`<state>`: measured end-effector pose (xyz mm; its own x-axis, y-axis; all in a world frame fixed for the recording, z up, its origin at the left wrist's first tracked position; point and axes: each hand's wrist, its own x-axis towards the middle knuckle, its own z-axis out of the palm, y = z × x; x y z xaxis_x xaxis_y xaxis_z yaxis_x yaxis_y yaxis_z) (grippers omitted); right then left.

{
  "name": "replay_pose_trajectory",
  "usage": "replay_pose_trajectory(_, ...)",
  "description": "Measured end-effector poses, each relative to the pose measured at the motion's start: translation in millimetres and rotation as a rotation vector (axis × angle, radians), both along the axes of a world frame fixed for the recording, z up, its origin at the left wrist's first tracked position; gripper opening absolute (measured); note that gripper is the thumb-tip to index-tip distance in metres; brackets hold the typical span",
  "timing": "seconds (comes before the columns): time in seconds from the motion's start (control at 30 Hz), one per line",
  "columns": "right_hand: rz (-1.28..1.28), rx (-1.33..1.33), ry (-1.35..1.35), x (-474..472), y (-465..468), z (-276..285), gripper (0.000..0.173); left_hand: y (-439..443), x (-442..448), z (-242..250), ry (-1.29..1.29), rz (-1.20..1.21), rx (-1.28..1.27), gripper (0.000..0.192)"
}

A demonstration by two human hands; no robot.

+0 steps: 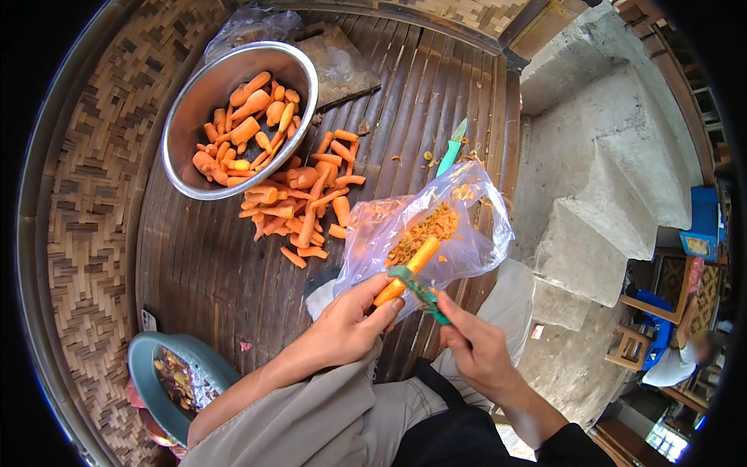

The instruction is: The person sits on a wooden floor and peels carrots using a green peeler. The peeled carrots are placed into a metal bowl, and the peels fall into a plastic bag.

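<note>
My left hand (356, 321) grips the lower end of a carrot (423, 255), which points up and away over an opened plastic bag. Closed around a green-handled peeler (435, 309), my right hand (475, 344) holds its blade end against the carrot near my left fingers. Orange peelings (440, 225) lie inside the clear plastic bag (365, 233). Left of the bag is a pile of carrots (303, 201) on the slatted bamboo platform. More carrots sit in a tilted metal bowl (180, 175). A knife with a turquoise handle (448, 157) lies just beyond the bag.
A wooden cutting board (338, 67) lies behind the metal bowl. At the lower left stands a blue-green basin (143, 373) with mixed contents, a phone (149, 320) near its rim. Concrete steps (583, 251) descend at the right. Another person (671, 365) is far off at the right edge.
</note>
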<state>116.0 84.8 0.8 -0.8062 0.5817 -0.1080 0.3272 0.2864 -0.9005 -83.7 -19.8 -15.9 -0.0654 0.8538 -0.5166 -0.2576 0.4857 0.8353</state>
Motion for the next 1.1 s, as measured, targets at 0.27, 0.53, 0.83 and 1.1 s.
replay_pose_trajectory(0.27,-0.026,0.082,-0.101,-8,-3,-6,0.053,2,-3,7,0.255,-0.048,0.052,0.029)
replay_pose_trajectory(0.53,-0.316,0.026,-0.179,-7,18,-1,0.049,1,-4,10,0.227,-0.016,-0.012,0.033)
replay_pose_trajectory(0.83,-0.11,0.215,-0.055,-12,14,-24,0.049,-2,-4,9,0.091,-0.029,-0.054,0.036)
replay_pose_trajectory(1.1,-0.033,0.174,-0.003,-4,4,-11,0.054,0,-6,6,-0.035,-0.043,-0.072,0.037)
